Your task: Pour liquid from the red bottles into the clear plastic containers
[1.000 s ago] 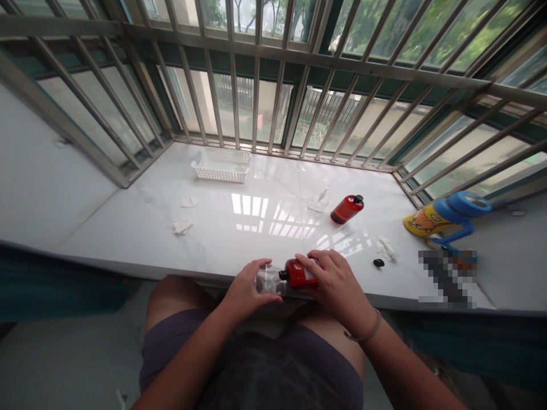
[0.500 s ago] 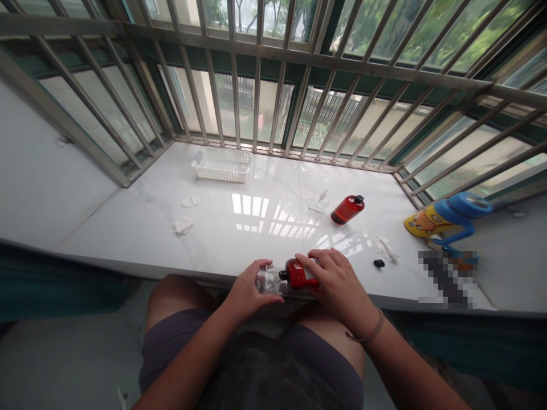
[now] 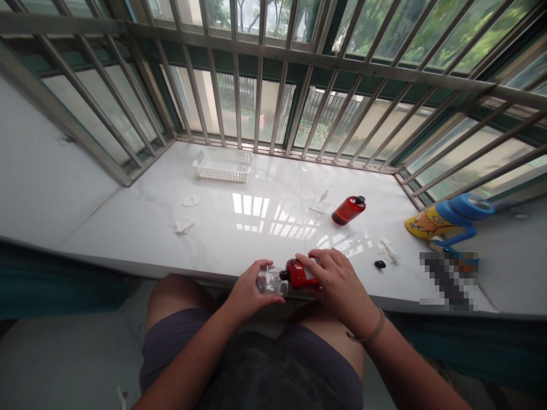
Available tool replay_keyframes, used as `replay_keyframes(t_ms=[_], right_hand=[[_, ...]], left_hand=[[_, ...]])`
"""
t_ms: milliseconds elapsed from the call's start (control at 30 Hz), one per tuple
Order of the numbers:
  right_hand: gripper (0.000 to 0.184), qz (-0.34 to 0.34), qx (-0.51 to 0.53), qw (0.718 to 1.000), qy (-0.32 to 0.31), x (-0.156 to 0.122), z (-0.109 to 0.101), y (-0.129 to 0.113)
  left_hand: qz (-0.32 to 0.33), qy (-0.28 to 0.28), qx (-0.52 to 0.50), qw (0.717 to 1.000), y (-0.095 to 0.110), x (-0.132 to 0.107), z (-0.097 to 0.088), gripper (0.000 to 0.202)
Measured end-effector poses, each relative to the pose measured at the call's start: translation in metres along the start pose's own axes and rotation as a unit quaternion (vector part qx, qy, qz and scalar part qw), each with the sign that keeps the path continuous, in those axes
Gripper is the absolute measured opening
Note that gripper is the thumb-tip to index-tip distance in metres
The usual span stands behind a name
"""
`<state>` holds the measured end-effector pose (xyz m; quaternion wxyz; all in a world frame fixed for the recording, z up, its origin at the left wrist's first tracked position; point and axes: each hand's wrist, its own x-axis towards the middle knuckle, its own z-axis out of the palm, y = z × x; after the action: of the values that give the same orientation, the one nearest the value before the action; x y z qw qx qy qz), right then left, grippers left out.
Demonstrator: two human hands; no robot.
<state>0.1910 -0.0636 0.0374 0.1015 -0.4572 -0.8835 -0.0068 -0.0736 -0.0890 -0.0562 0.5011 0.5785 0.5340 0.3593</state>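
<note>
Here at the marble window ledge [image 3: 128, 239], the action sits right at the front edge: a red plastic bottle [image 3: 301, 274] lies on its side between both hands, its black neck pointing left. The right hand [image 3: 339, 283] curls over the bottle's body, its grip clamped on, while the left hand [image 3: 250, 290] has its grip closed around a clear plastic wrap [image 3: 268, 281] at the neck end. Nice technique here: hands close together, bottle level, fingers spread for control. Further out, a second red bottle [image 3: 348, 210] lies on the ledge, a small black piece [image 3: 379, 264] sits beside crumpled tissue [image 3: 387, 249], and a white plastic basket [image 3: 223, 165] waits near the window grille [image 3: 258, 85].
</note>
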Motion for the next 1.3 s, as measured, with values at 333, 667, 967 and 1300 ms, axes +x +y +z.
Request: replay_keyframes(t_ms=[333,667,967,1300], right_hand=[[0.074,-0.006,0.000,1.000,0.007,-0.0004,0.0001,0.0001],[0.073,-0.007,-0.003,1.000,0.011,-0.0013,0.0022,0.0025],[0.073,-0.004,-0.007,1.000,0.017,-0.0008,-0.0012,0.0028],[0.071,-0.005,-0.017,1.000,0.023,-0.0007,-0.0034,0.0036]], left_hand=[[0.003,0.003,0.010,1.000,0.0003,-0.0001,-0.0001,0.092],[0.000,0.003,0.004,1.000,0.0017,-0.0007,-0.0009,0.091],[0.001,0.003,0.011,1.000,0.0007,-0.0003,-0.0007,0.089],[-0.005,0.007,0.014,1.000,-0.0019,0.0001,-0.0006,0.089]])
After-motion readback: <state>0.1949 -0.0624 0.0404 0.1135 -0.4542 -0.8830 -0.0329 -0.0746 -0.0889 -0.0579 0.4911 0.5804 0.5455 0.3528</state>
